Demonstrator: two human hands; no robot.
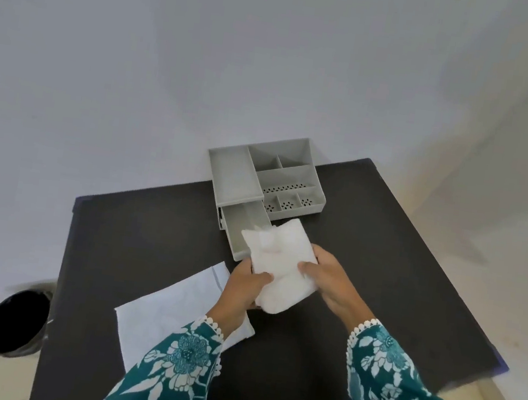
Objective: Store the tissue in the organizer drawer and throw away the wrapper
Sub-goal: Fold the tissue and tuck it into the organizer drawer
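Observation:
A thick stack of white tissue [281, 262] is held over the dark table, its far end above the front of the pulled-out grey drawer [239, 226]. My left hand [244, 286] grips the stack's near left side and my right hand [329, 277] grips its right side. The drawer belongs to a grey organizer [235, 176] at the table's far edge, with several open compartments on top. The flat, pale wrapper [167, 314] lies on the table under my left forearm.
A black-lined bin [16, 323] stands on the floor left of the table [383, 249]. A white wall rises right behind the organizer. The table's right and near parts show bare dark surface.

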